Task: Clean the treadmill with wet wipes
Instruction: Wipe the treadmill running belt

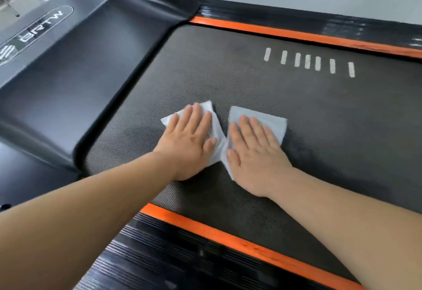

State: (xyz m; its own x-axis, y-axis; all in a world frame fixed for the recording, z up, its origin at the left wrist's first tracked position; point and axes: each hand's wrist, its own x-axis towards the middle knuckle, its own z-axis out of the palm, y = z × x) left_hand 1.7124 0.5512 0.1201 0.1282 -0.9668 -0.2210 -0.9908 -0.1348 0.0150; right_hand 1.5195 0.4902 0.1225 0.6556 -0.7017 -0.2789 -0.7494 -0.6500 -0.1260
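Presses the left hand [187,141] palm-down on a white wet wipe [209,109] near the middle of the treadmill belt [319,118], fingers straight and slightly spread. Presses the right hand [253,152] flat on a second wipe [265,117] just beside it on the belt, fingers straight and nearly together, thumb out. Lets the two wipes touch between the thumbs. Reaches both bare forearms over the belt's near orange strip [228,239] and ribbed side rail [171,260]. Faces white dashes [307,61] printed toward the belt's far edge and a black motor cover [80,72] at the belt's left end.
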